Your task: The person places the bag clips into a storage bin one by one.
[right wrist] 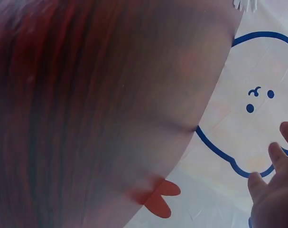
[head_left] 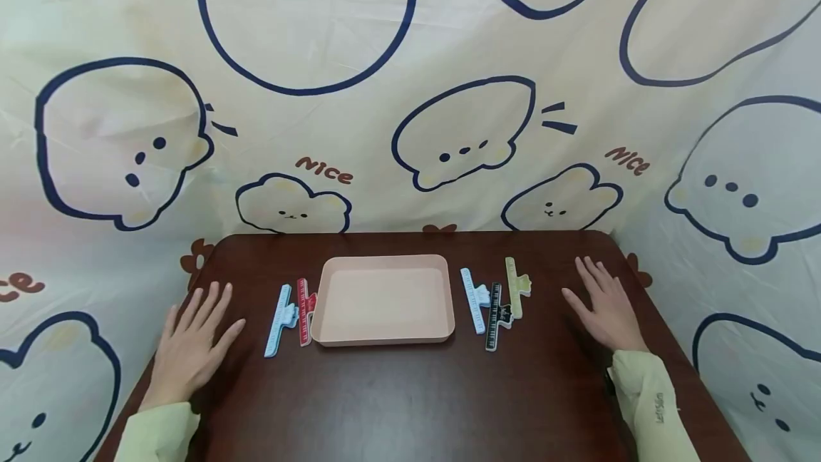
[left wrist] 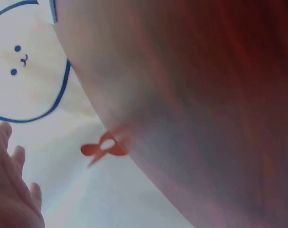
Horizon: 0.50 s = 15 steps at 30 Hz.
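The left hand, fingers straight and released, is nearest a light-blue ruler-shaped clip; the right hand, likewise released, is nearest a yellow-green ruler-shaped clip. Between them on the dark-brown counter sits a shallow pinkish-beige rectangular tray (red clip left, black clip and second light-blue clip right).

Pale cartoon-printed cloth, brown "Nice" lettering

Table w/ glossy wood-look surf.; tray smooth matt plastic; clips plastic-look; backdrop creased, cloth-like.
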Each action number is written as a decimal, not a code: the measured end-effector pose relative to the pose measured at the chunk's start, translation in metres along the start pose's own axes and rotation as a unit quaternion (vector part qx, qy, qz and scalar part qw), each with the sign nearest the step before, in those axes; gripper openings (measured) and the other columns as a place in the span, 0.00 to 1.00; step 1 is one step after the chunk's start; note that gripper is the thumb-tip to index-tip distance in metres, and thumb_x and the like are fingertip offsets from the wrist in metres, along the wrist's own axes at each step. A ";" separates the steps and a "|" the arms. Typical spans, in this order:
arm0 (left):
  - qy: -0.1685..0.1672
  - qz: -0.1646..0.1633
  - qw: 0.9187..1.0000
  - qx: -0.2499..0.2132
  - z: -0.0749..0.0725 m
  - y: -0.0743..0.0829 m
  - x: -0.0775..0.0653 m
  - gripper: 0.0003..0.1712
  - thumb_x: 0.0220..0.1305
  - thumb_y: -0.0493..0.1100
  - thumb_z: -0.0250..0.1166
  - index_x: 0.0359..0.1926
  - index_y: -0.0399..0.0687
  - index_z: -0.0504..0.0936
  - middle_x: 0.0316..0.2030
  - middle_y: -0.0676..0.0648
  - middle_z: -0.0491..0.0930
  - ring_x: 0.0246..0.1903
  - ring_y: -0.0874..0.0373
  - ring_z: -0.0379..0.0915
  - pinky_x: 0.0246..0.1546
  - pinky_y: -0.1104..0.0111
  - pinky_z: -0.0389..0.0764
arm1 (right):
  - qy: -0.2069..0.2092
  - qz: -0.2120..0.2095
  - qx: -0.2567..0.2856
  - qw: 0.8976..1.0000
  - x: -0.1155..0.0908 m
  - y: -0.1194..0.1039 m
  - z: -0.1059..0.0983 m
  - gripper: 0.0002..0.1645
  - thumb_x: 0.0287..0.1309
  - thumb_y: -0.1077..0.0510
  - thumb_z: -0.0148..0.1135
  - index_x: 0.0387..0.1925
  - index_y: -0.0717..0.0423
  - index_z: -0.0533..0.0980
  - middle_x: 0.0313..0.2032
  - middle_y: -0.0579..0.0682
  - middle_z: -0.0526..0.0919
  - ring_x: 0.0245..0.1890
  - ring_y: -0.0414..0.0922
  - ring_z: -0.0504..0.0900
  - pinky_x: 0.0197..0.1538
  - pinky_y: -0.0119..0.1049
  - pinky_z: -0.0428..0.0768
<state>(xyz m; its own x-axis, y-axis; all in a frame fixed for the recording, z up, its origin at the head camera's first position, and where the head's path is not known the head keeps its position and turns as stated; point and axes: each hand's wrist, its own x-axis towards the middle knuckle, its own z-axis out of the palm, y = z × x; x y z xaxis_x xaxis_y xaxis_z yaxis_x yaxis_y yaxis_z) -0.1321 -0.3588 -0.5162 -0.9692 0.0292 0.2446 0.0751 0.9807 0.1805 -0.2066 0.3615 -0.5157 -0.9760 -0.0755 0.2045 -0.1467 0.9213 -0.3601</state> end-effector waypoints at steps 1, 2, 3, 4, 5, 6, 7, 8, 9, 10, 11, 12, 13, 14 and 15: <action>0.004 0.005 1.000 -0.005 0.000 0.003 0.003 0.47 0.76 0.65 0.49 0.84 0.56 0.41 0.81 0.34 0.47 0.82 0.39 0.30 0.79 0.46 0.20 | -0.007 0.004 0.006 1.000 0.002 -0.001 0.001 0.48 0.75 0.34 0.50 0.83 0.51 0.48 0.79 0.68 0.54 0.79 0.68 0.50 0.77 0.71 0.47; 0.005 0.010 1.000 -0.011 0.000 0.007 0.007 0.46 0.77 0.65 0.50 0.84 0.56 0.42 0.81 0.34 0.48 0.82 0.38 0.33 0.80 0.44 0.23 | -0.014 0.008 0.012 1.000 0.003 -0.002 0.001 0.48 0.75 0.34 0.49 0.83 0.52 0.49 0.78 0.69 0.55 0.78 0.69 0.51 0.76 0.72 0.50; 0.004 0.014 1.000 -0.018 0.000 0.011 0.011 0.46 0.76 0.63 0.51 0.84 0.55 0.42 0.81 0.34 0.49 0.81 0.36 0.37 0.80 0.42 0.28 | -0.022 0.011 0.020 0.999 0.005 -0.003 0.002 0.47 0.76 0.34 0.49 0.83 0.52 0.50 0.78 0.69 0.56 0.77 0.70 0.53 0.74 0.73 0.53; 0.003 0.016 1.000 -0.022 0.000 0.017 0.014 0.46 0.76 0.62 0.53 0.84 0.55 0.43 0.80 0.34 0.50 0.80 0.34 0.42 0.80 0.39 0.35 | -0.031 0.013 0.030 0.999 0.007 -0.004 0.003 0.46 0.76 0.35 0.49 0.83 0.52 0.50 0.77 0.69 0.58 0.76 0.70 0.55 0.72 0.74 0.56; -0.001 0.018 0.999 -0.028 0.001 0.022 0.018 0.46 0.76 0.61 0.54 0.84 0.55 0.44 0.80 0.34 0.52 0.78 0.32 0.47 0.78 0.37 0.42 | -0.043 0.017 0.040 0.998 0.009 -0.006 0.004 0.45 0.77 0.35 0.48 0.83 0.52 0.51 0.76 0.69 0.59 0.75 0.70 0.57 0.71 0.74 0.58; -0.008 0.018 0.999 -0.035 0.002 0.029 0.021 0.46 0.76 0.60 0.56 0.84 0.55 0.45 0.80 0.33 0.52 0.76 0.31 0.50 0.76 0.34 0.48 | -0.054 0.019 0.050 0.997 0.012 -0.008 0.006 0.44 0.77 0.36 0.48 0.83 0.52 0.51 0.76 0.69 0.61 0.74 0.70 0.59 0.70 0.74 0.60; -0.018 0.018 0.999 -0.042 0.004 0.035 0.025 0.46 0.76 0.58 0.57 0.84 0.55 0.45 0.79 0.33 0.54 0.74 0.30 0.53 0.73 0.32 0.53 | -0.065 0.020 0.061 0.996 0.014 -0.010 0.008 0.43 0.78 0.37 0.48 0.82 0.52 0.51 0.75 0.69 0.62 0.74 0.70 0.60 0.69 0.74 0.62; -0.029 0.017 0.998 -0.050 0.005 0.041 0.029 0.46 0.76 0.58 0.57 0.84 0.55 0.46 0.79 0.33 0.55 0.73 0.29 0.55 0.71 0.31 0.57 | -0.075 0.020 0.070 0.995 0.017 -0.012 0.010 0.43 0.78 0.38 0.47 0.82 0.52 0.52 0.74 0.69 0.63 0.73 0.70 0.62 0.69 0.73 0.63; -0.041 0.015 0.997 -0.059 0.007 0.048 0.033 0.45 0.76 0.57 0.58 0.84 0.56 0.46 0.78 0.33 0.57 0.72 0.29 0.57 0.69 0.31 0.60 | -0.085 0.022 0.082 0.993 0.021 -0.014 0.012 0.42 0.78 0.38 0.48 0.82 0.53 0.52 0.74 0.69 0.64 0.72 0.69 0.63 0.69 0.73 0.63; -0.053 0.014 0.996 -0.068 0.009 0.054 0.037 0.45 0.76 0.57 0.57 0.84 0.56 0.47 0.77 0.32 0.59 0.71 0.29 0.58 0.68 0.31 0.62 | -0.092 0.025 0.088 0.992 0.024 -0.016 0.015 0.42 0.78 0.38 0.48 0.82 0.53 0.52 0.73 0.68 0.64 0.72 0.68 0.64 0.69 0.72 0.64; -0.065 0.012 0.995 -0.079 0.011 0.061 0.041 0.44 0.77 0.57 0.57 0.84 0.56 0.47 0.76 0.32 0.60 0.70 0.29 0.59 0.67 0.30 0.63 | -0.100 0.026 0.093 0.990 0.028 -0.018 0.017 0.42 0.78 0.38 0.48 0.82 0.53 0.53 0.73 0.68 0.65 0.72 0.68 0.64 0.70 0.72 0.64; -0.076 0.011 0.993 -0.089 0.013 0.067 0.045 0.43 0.77 0.57 0.57 0.84 0.56 0.48 0.75 0.31 0.62 0.69 0.29 0.61 0.67 0.31 0.65 | -0.107 0.026 0.098 0.989 0.032 -0.020 0.020 0.43 0.78 0.38 0.49 0.82 0.53 0.53 0.73 0.67 0.66 0.72 0.67 0.65 0.70 0.71 0.64; -0.086 0.011 0.991 -0.097 0.015 0.073 0.050 0.43 0.77 0.57 0.57 0.84 0.56 0.48 0.73 0.31 0.64 0.68 0.30 0.62 0.66 0.31 0.66 | -0.114 0.027 0.103 0.988 0.035 -0.021 0.023 0.43 0.78 0.38 0.50 0.82 0.54 0.53 0.73 0.67 0.66 0.72 0.67 0.65 0.70 0.71 0.64; -0.095 0.010 0.990 -0.105 0.017 0.078 0.054 0.43 0.77 0.57 0.57 0.84 0.55 0.49 0.72 0.30 0.65 0.68 0.30 0.63 0.66 0.32 0.67 | -0.121 0.028 0.106 0.987 0.039 -0.023 0.025 0.43 0.77 0.39 0.51 0.82 0.54 0.54 0.72 0.67 0.66 0.71 0.67 0.66 0.71 0.71 0.65; -0.100 0.010 0.989 -0.110 0.019 0.084 0.057 0.42 0.77 0.57 0.57 0.83 0.53 0.51 0.70 0.30 0.67 0.67 0.31 0.64 0.65 0.32 0.69 | -0.128 0.029 0.109 0.985 0.042 -0.024 0.028 0.43 0.77 0.40 0.53 0.81 0.55 0.54 0.72 0.67 0.66 0.71 0.67 0.67 0.71 0.70 0.65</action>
<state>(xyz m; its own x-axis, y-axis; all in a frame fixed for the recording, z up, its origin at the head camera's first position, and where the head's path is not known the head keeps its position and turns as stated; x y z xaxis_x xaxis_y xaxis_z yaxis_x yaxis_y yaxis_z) -0.1858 -0.2711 -0.5055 -0.9923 0.1081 0.0607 0.1232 0.9142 0.3861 -0.2486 0.3257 -0.5239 -0.9884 -0.1445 -0.0478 -0.0936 0.8248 -0.5577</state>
